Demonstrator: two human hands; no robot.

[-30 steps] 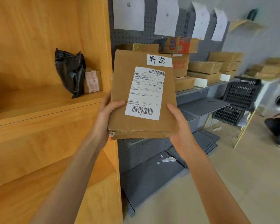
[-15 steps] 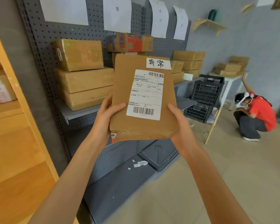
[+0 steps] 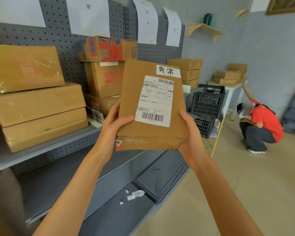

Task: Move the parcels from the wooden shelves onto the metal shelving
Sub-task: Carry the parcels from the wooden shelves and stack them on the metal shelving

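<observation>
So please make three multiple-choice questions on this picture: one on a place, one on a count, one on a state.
1. Where does the red-printed cardboard box sit?
A. on a stack on the grey metal shelf
B. on the floor
C. in a crate

2. How many black plastic crates are stacked?
A. one
B. two
C. four

3. How is the flat brown parcel held?
A. lying on a shelf
B. by one hand
C. by left hand and right hand

Answers: 1 A, it tops other boxes; 2 B, one above another; 3 C, both hands grip its lower end.

Boxes (image 3: 36,106) sit stacked on the metal shelf (image 3: 46,147) at left; crates (image 3: 207,101) stand right of it, a person (image 3: 260,126) crouching beyond.
</observation>
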